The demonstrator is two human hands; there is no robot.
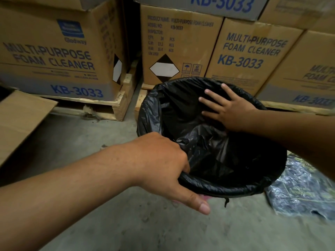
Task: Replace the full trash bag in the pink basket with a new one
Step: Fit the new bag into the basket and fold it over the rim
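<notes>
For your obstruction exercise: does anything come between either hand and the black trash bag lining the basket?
Nothing visible does. The left hand already grips the black trash bag at the near rim, and the right hand presses flat, fingers spread, against its inside far wall.

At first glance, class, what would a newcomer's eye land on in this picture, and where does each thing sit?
The black trash bag lining the basket fills the centre. The left hand grips its near rim, while the right hand presses flat, fingers spread, against the inside of its far wall. Behind stand stacked cardboard boxes printed "Multi-Purpose Foam Cleaner KB-3033", resting on wooden pallets.
</notes>
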